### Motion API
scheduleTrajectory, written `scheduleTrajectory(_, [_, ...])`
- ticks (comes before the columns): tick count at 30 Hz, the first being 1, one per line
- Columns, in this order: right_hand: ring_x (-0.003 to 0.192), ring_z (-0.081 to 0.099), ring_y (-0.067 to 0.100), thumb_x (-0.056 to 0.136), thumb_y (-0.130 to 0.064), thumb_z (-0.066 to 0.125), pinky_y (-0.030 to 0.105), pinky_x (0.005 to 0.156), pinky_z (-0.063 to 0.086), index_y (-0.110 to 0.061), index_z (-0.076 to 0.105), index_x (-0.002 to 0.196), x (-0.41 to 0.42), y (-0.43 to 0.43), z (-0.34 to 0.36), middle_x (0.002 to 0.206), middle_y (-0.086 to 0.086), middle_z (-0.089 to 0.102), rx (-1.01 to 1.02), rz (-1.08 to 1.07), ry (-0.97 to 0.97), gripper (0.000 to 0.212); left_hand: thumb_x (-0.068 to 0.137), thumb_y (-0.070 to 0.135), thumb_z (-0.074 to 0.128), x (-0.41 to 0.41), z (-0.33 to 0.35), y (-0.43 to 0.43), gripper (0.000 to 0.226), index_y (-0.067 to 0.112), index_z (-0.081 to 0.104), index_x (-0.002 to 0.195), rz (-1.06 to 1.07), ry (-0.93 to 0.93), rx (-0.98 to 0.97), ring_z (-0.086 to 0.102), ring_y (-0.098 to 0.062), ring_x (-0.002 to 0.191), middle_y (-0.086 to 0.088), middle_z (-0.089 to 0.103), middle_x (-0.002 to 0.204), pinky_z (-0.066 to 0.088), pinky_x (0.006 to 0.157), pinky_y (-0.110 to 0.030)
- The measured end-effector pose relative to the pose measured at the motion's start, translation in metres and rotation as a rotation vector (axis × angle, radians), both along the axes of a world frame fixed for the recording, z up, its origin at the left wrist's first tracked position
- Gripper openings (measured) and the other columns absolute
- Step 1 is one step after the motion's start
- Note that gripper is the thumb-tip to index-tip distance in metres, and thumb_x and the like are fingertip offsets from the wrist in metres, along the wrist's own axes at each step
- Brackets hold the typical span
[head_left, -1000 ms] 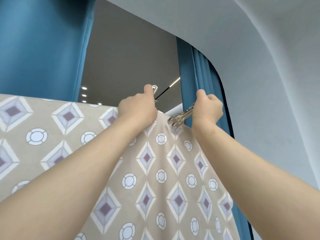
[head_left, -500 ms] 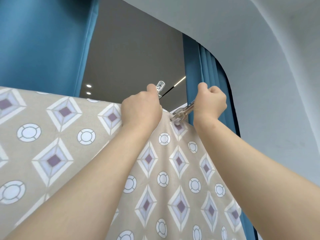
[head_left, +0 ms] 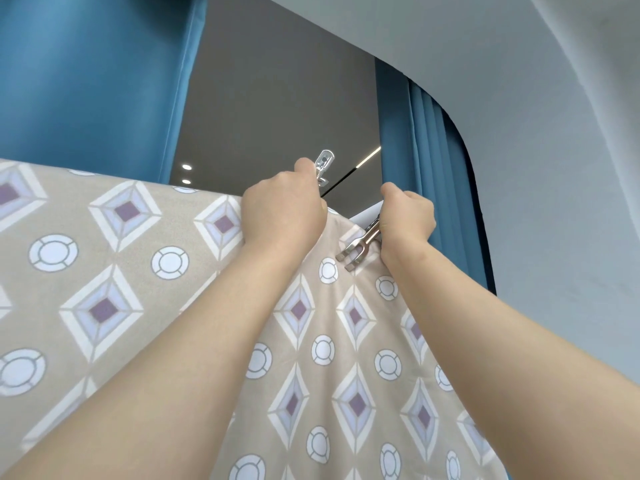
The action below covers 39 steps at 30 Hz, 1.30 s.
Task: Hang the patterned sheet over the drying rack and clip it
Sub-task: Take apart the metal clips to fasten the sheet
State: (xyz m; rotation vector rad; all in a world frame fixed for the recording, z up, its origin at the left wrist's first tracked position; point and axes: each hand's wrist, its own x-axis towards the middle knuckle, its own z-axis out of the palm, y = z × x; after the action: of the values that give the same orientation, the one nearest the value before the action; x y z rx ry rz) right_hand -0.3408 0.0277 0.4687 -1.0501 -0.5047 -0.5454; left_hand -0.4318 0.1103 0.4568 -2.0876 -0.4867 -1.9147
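Observation:
The beige patterned sheet (head_left: 145, 278), printed with diamonds and circles, hangs over a high rack bar whose white end (head_left: 367, 213) shows between my hands. My left hand (head_left: 284, 209) is closed at the sheet's top edge and holds a metal clip (head_left: 323, 165) that sticks up above the fingers. My right hand (head_left: 408, 220) grips a second metal clip (head_left: 360, 251), whose forked jaws lie against the sheet near its right corner. The rest of the bar is hidden under the fabric.
Blue curtains hang at the left (head_left: 86, 81) and right (head_left: 426, 150) behind the sheet. A grey ceiling with small lights (head_left: 186, 167) shows between them. A pale wall (head_left: 554, 168) rises on the right.
The view has tilted and drawn closer. My right hand has swung its clip so the jaws point down onto the sheet. My left hand keeps its place at the top edge.

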Motion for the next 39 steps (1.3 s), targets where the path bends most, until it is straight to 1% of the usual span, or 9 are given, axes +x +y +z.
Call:
scheduleTrajectory(12, [0.062,0.039,0.019,0.088,-0.032,0.038,0.029,0.058,0.031,-0.015,0.038,0.073,-0.007,-0.01,-0.01,0.072,-0.001,0.045,-0.08,0.105,-0.009,0.022,0.074,0.001,0.054,-0.001,-0.007,-0.002,0.025,0.01,0.031,0.076,-0.02,-0.102,0.143,0.026,-0.021,0.042,-0.003,0.03,0.05,0.002,0.046,-0.02])
scheduleTrajectory(14, [0.082,0.05,0.019,0.09,-0.041,0.04,0.032,0.074,0.041,-0.02,0.045,0.093,-0.006,-0.014,-0.013,0.091,-0.002,0.052,-0.088,0.118,-0.053,0.022,0.076,0.0,0.052,-0.004,-0.008,-0.004,0.022,0.01,0.032,0.077,-0.036,-0.089,0.15,0.03,-0.023,0.044,-0.005,0.034,0.053,0.004,0.046,-0.022])
scheduleTrajectory(16, [0.116,0.043,0.021,0.091,-0.045,0.043,0.038,0.1,0.035,-0.023,0.043,0.12,-0.007,-0.02,-0.019,0.123,-0.002,0.048,-0.167,-0.062,-0.117,0.036,0.087,0.005,0.042,-0.005,-0.011,-0.005,0.008,0.01,0.036,0.087,-0.111,-0.013,0.098,0.039,-0.029,0.06,-0.008,0.043,0.067,0.014,0.046,-0.032])
scheduleTrajectory(18, [0.124,0.034,0.02,0.091,-0.037,0.048,0.035,0.103,0.027,-0.021,0.04,0.129,-0.013,-0.028,-0.029,0.135,-0.001,0.039,-0.144,-0.255,-0.187,0.042,0.091,0.009,0.039,-0.013,-0.02,-0.01,0.004,0.011,0.036,0.09,-0.239,-0.01,0.034,0.04,-0.03,0.068,-0.006,0.045,0.072,0.022,0.057,-0.033])
scheduleTrajectory(25, [0.077,0.05,-0.007,0.09,-0.02,0.049,0.019,0.078,0.04,-0.028,0.05,0.084,-0.054,-0.042,-0.091,0.091,-0.016,0.052,-0.055,-0.016,-0.401,0.011,0.09,0.016,0.044,-0.041,-0.094,-0.035,0.011,0.014,0.035,0.085,-0.433,-0.017,-0.044,0.042,-0.031,0.068,0.006,0.037,0.059,0.028,0.057,-0.035])
scheduleTrajectory(29, [0.07,0.051,0.005,0.091,-0.017,0.05,0.019,0.068,0.039,-0.027,0.052,0.074,-0.069,-0.039,-0.147,0.076,-0.013,0.056,-0.122,0.235,-0.288,0.019,0.089,0.02,0.046,-0.053,-0.147,-0.039,0.01,0.011,0.046,0.093,-0.431,0.112,-0.22,0.053,-0.034,0.082,-0.005,0.059,0.076,0.042,0.067,-0.04])
scheduleTrajectory(32, [0.063,0.048,0.009,0.09,-0.017,0.053,0.025,0.065,0.041,-0.023,0.055,0.072,-0.076,-0.034,-0.202,0.071,-0.006,0.056,-0.206,0.393,-0.153,0.02,0.09,0.031,0.048,-0.069,-0.193,-0.045,0.018,0.015,0.045,0.098,-0.483,0.141,-0.356,0.055,-0.026,0.077,0.003,0.058,0.073,0.043,0.068,-0.037])
scheduleTrajectory(36, [0.061,0.047,0.008,0.091,-0.017,0.053,0.023,0.064,0.04,-0.02,0.058,0.07,-0.089,-0.025,-0.286,0.069,-0.003,0.057,-0.361,0.547,0.018,0.021,0.083,0.065,0.03,-0.092,-0.259,-0.042,0.041,0.03,0.051,0.091,-0.71,0.077,-0.756,0.051,-0.016,0.059,0.013,0.051,0.054,0.048,0.071,-0.041])
scheduleTrajectory(39, [0.06,0.047,0.006,0.091,-0.018,0.054,0.02,0.062,0.04,-0.02,0.059,0.07,-0.104,-0.017,-0.339,0.069,-0.005,0.057,-0.504,0.639,0.065,0.022,0.094,0.058,0.027,-0.111,-0.307,-0.031,0.047,0.027,0.062,0.091,-0.695,-0.079,-1.047,0.044,-0.008,0.047,0.012,0.046,0.05,0.041,0.057,-0.03])
